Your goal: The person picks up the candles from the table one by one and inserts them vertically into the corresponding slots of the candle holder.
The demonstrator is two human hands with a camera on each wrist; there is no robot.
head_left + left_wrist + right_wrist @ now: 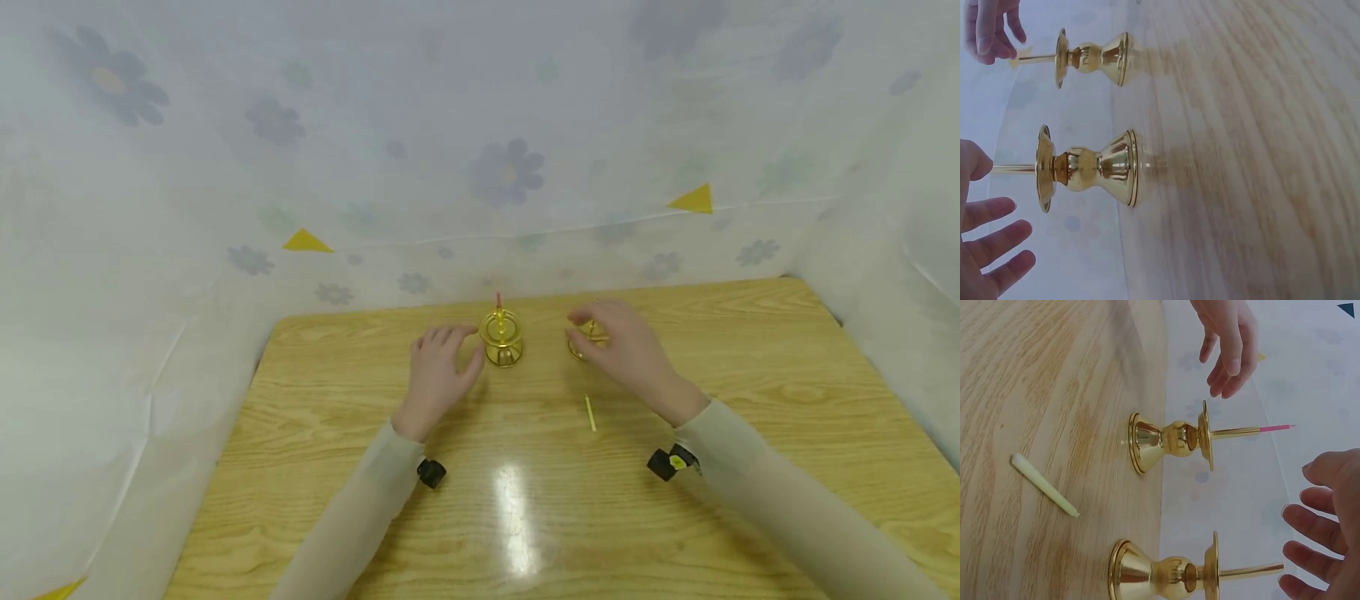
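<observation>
Two brass candlesticks stand upright, side by side, at the far middle of the wooden table: the left candlestick beside the loosely spread, empty left hand, the right candlestick under the open, empty right hand. Polished metal probably means rigid, weighty and slick (thin spikes on top), so the narrow waist above the flared base looks the surest hold. A pale candle lies loose nearer the person.
</observation>
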